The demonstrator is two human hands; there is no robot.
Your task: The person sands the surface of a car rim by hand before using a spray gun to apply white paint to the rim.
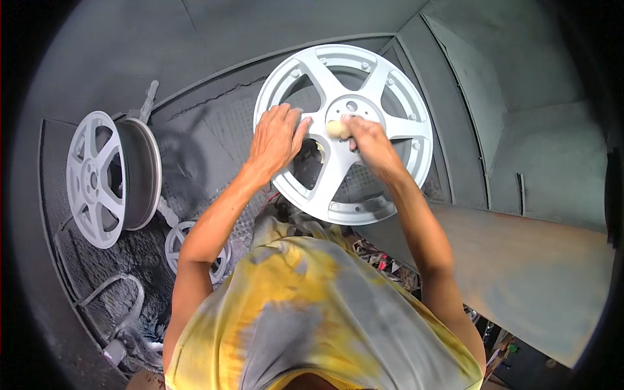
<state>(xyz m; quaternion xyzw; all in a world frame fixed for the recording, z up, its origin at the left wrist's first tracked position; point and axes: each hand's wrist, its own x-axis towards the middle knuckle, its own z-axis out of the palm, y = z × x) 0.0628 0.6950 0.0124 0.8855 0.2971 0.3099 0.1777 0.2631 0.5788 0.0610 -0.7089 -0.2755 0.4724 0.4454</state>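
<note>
In front of me a white six-spoke wheel rim (335, 166) faces up toward me. My left hand (276, 135) rests on its left side, at a spoke and the outer lip, fingers stretched out and holding nothing. Near the hub, my right hand (372, 140) is closed on a small pale yellow pad (337, 129), pressed close to the wheel's centre. The right hand is slightly blurred, and the pad's far side is hidden by the fingers. Whatever supports the wheel from below is out of sight.
A second white wheel rim (96, 179) stands at the left, and a smaller-looking one (222, 261) sits lower behind my left arm. A grey hose (138, 292) curls at lower left. To the right is a flat panel (520, 273) beside grey walls.
</note>
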